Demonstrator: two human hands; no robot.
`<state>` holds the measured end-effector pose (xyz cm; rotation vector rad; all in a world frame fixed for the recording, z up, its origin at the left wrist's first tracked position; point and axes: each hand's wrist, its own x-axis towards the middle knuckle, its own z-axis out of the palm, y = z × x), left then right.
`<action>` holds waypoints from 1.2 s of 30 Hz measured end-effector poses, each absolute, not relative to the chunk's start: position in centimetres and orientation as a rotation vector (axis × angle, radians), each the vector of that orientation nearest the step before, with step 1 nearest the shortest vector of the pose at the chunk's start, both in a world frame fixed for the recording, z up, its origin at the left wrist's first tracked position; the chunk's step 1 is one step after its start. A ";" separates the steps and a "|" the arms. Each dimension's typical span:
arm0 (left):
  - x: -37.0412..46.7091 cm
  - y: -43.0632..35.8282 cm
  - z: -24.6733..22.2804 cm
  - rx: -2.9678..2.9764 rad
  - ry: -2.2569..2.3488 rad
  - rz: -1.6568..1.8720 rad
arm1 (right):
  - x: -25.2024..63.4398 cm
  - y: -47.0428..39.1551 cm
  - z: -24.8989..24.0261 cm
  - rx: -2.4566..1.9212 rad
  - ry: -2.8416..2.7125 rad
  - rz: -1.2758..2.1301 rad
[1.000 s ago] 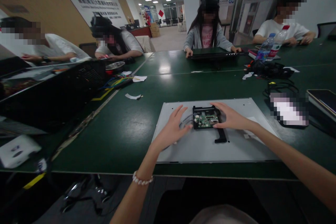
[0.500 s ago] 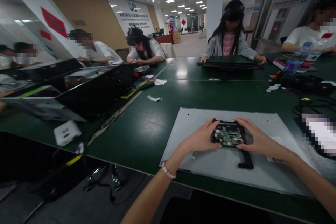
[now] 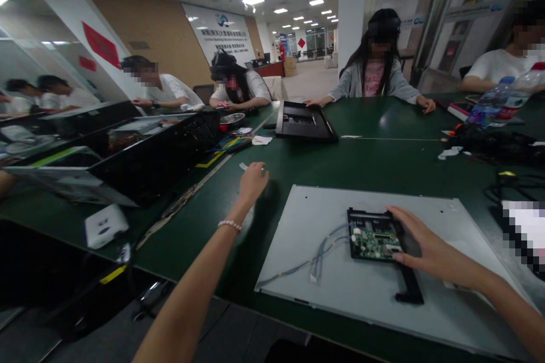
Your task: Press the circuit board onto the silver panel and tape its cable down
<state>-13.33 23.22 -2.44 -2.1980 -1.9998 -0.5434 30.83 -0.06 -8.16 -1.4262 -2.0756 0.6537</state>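
Note:
A black frame [image 3: 354, 249] with a green circuit board [image 3: 374, 244] in it lies on a large grey panel [image 3: 306, 210]. My right hand [image 3: 419, 241] grips the frame's right side between thumb and fingers. Thin cables [image 3: 317, 258] run left from the board across the panel. My left hand [image 3: 254, 181] is away from the frame, over the green table left of the panel, beside a small white scrap [image 3: 243, 166]. Its fingers are bent, and what they may hold is too small to tell.
Across the green table [image 3: 383, 164], a person [image 3: 374, 76] touches a tilted black panel [image 3: 304, 122]. Open black cases [image 3: 149, 153] and a white box [image 3: 105, 226] stand left. Bottles [image 3: 489, 99] and black cables [image 3: 489, 133] lie to the right.
My left hand has let go of the frame and moved left and forward, uncovering the cables. The person opposite has shifted and tilted the black panel leftward.

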 end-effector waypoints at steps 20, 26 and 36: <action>-15.7 29.8 -2.9 -2.027 -2.175 -0.173 | 30.1 0.4 -8.6 -1.495 -2.100 0.664; -14.5 28.6 -3.3 -2.035 -2.145 -0.390 | 30.3 0.4 -8.8 -1.483 -2.121 0.630; 0.2 21.3 -3.8 -2.762 -1.334 -1.338 | 31.2 0.9 -8.5 -1.421 -2.139 0.595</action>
